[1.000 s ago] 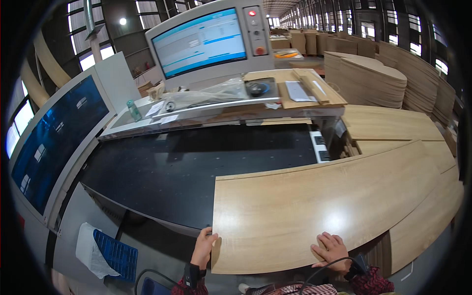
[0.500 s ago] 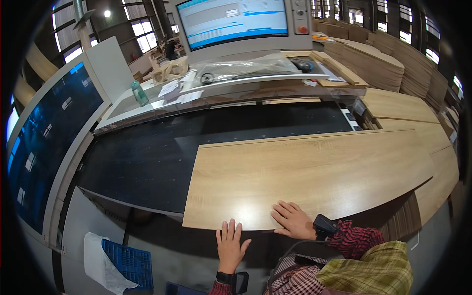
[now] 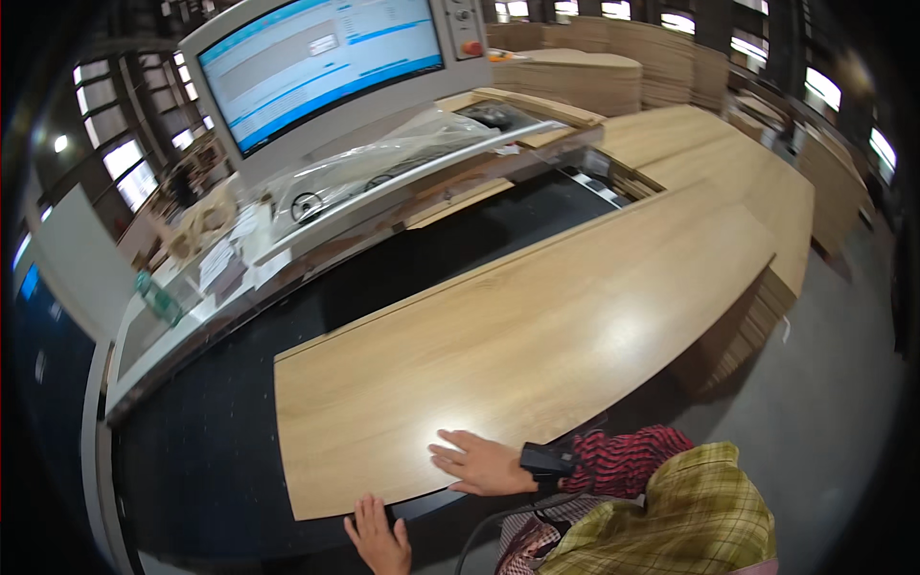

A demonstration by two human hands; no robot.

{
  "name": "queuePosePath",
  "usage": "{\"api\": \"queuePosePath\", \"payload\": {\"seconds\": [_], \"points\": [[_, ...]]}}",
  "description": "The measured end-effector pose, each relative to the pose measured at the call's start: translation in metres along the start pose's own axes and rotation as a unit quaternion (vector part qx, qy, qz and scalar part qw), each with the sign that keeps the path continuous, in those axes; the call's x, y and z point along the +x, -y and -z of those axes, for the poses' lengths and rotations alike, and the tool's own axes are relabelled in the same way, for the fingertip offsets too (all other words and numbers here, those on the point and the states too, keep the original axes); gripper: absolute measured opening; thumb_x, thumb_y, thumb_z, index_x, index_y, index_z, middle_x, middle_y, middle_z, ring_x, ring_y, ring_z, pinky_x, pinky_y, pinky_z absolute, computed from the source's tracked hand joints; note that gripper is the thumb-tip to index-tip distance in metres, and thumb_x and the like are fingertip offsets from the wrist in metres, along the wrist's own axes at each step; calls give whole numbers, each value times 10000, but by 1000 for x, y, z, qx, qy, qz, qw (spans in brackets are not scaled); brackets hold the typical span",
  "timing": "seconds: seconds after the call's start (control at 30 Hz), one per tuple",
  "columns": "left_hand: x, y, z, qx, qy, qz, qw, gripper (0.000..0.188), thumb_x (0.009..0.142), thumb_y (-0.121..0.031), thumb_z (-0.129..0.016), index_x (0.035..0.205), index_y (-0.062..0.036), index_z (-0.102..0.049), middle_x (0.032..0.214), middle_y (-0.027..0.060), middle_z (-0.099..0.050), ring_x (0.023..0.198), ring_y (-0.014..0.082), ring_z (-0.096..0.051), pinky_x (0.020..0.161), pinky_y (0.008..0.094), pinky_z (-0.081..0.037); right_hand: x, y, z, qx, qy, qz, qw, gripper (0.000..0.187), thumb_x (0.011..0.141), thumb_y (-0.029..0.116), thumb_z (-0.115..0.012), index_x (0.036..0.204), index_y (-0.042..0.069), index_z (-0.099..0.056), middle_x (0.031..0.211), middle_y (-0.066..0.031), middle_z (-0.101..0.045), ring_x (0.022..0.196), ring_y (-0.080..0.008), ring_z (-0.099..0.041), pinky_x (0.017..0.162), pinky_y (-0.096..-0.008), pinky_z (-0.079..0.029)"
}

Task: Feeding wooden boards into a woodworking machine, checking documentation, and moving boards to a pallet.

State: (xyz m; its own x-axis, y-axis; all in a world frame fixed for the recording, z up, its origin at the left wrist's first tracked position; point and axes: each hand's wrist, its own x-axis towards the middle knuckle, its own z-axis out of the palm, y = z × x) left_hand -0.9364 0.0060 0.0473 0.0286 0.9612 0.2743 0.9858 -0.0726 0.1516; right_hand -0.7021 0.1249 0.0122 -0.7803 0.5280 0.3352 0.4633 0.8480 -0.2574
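A long wood-grain board [image 3: 498, 335] lies on the black machine bed [image 3: 192, 460], its right end reaching toward the stacked boards. My right hand [image 3: 477, 464] rests flat on the board near its front edge, fingers spread. Close by on the left, my left hand [image 3: 379, 539] is at the front edge with its fingertips touching the board, fingers stretched out and apart. Neither hand grips anything.
Behind the bed stands a screen [image 3: 326, 67] with a red button [image 3: 471, 48] beside it. A ledge holds clear plastic film [image 3: 383, 153], papers [image 3: 218, 264] and a green bottle [image 3: 158, 297]. Stacked wooden boards [image 3: 690, 144] lie at the right, with more stacks farther back.
My view has turned to the right, so the screen and board appear tilted and farther left. Both hands stay at the board's front edge, still open.
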Motion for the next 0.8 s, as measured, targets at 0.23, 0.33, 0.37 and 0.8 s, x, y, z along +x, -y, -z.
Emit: {"api": "queuePosePath", "payload": {"seconds": [0.23, 0.33, 0.37, 0.8], "points": [[-1, 128, 43, 48, 15, 13, 999, 426, 919, -255, -429, 1295, -56, -442, 1317, 118, -469, 1235, 272, -401, 1050, 464, -220, 137, 92, -72, 74, -23, -10, 997, 565, 753, 356, -581, 1163, -21, -486, 1298, -211, -429, 1299, -360, -291, 1063, -438, -264], [-11, 182, 62, 88, 38, 14, 995, 404, 920, -236, -427, 1276, -50, -463, 1290, 119, -494, 1217, 263, -423, 1047, 457, -230, 143, 115, -59, 179, 11, 50, 983, 554, 729, 367, -595, 1145, 14, -499, 1290, -209, -435, 1301, -363, -287, 1065, -434, -254], [-19, 197, 67, 89, 26, 14, 996, 388, 919, -224, -427, 1262, -49, -478, 1272, 121, -508, 1203, 261, -436, 1044, 453, -237, 136, 119, -55, 147, 56, 8, 987, 587, 816, 396, -533, 1269, 38, -425, 1368, -200, -355, 1307, -354, -278, 1082, -443, -220], [-95, 424, 120, 72, -25, -7, 997, 390, 913, -204, -461, 1244, 1, -480, 1250, 176, -512, 1189, 297, -449, 1043, 480, -242, 248, 262, -204, -44, -96, -63, 992, 500, 841, 243, -417, 1236, -64, -410, 1326, -223, -388, 1265, -344, -347, 1044, -405, -298]]}}
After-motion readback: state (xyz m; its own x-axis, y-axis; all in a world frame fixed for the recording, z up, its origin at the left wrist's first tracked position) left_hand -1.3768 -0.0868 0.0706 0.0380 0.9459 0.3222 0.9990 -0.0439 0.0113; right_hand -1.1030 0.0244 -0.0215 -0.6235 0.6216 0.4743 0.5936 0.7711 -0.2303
